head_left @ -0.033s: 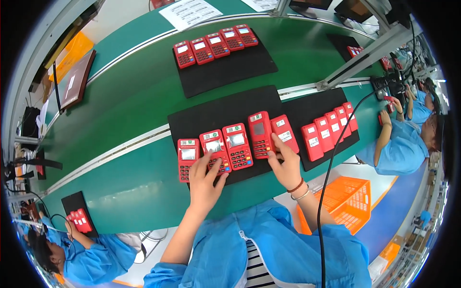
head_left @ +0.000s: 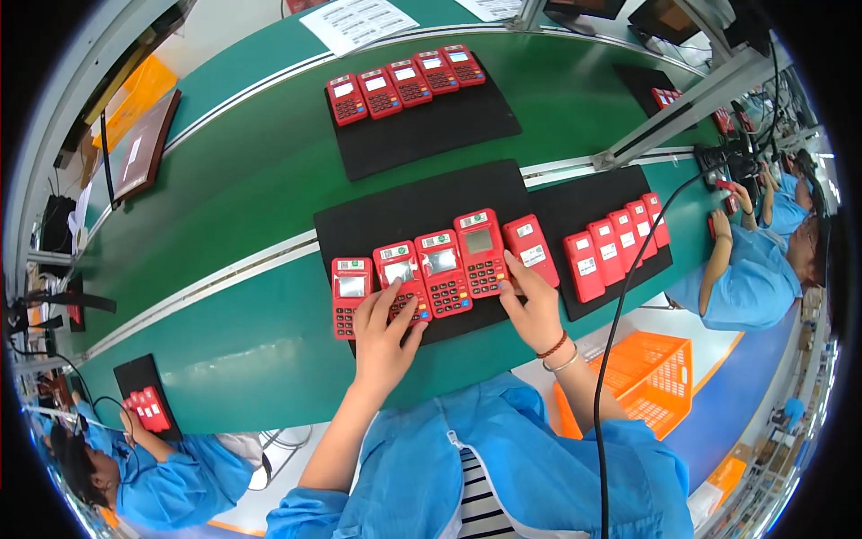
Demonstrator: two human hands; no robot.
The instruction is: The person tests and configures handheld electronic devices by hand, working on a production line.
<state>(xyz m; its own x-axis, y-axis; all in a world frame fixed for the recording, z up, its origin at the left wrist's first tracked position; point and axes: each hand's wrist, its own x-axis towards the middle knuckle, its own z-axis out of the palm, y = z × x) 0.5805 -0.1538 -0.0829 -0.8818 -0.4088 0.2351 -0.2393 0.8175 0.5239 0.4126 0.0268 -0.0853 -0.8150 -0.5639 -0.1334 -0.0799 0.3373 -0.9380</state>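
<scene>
A row of red card payment terminals lies on a black mat point(head_left: 395, 216) in front of me. My left hand point(head_left: 384, 337), fingers spread, rests over the keypad of the second terminal point(head_left: 396, 260) from the left. At the row's left end is another terminal point(head_left: 352, 310), partly beside my fingers. The third terminal point(head_left: 440, 260) lies face up between my hands. Against the right edge of the fourth terminal point(head_left: 480, 241), the thumb and fingertips of my right hand point(head_left: 534, 310) are apart. Right of it, one terminal point(head_left: 530, 247) lies face down with white labels showing.
Several face-down terminals point(head_left: 606, 247) lie on a second mat to the right. Face-up ones point(head_left: 386, 94) sit on a far mat point(head_left: 431, 139). A black cable point(head_left: 600, 395) hangs across the right side. An orange crate point(head_left: 664, 373) stands below; co-workers sit at both sides.
The fourth terminal has shifted slightly left and now lies level beside the third, its screen facing up. My right fingers have moved from around its edge to against it. My left hand stays put.
</scene>
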